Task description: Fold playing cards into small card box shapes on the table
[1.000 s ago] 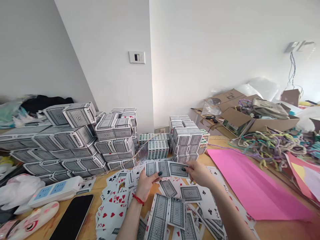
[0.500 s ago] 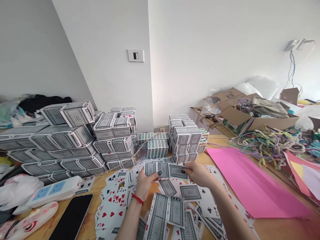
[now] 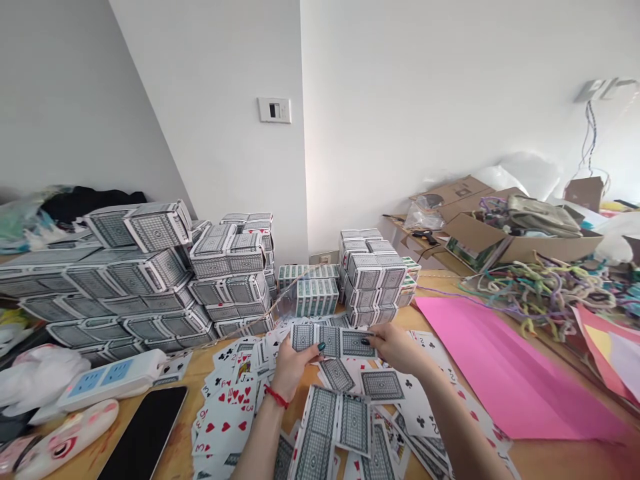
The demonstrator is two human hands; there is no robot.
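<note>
A row of playing cards (image 3: 329,341), grey-green backs showing, is held just above the table between my two hands. My left hand (image 3: 295,360) pinches its left end, thumb across the front. At the right end, my right hand (image 3: 393,345) grips the last card between thumb and fingers. Beneath them lies another joined piece of folded cards (image 3: 316,427), back side up. Loose playing cards (image 3: 224,425) spread around both forearms, some face up with hearts and clubs. The fingers behind the held cards are hidden.
Stacked blocks made of cards (image 3: 150,273) fill the left, and a smaller stack (image 3: 375,277) stands ahead. Green card boxes (image 3: 317,297) sit between. A phone (image 3: 145,433) and power strip (image 3: 113,381) lie left. Pink paper (image 3: 500,373) and tangled yarn (image 3: 545,287) are right.
Both hands keep their hold on the row of cards, almost unmoved. The whole view has shifted very slightly; nothing was let go or picked up.
</note>
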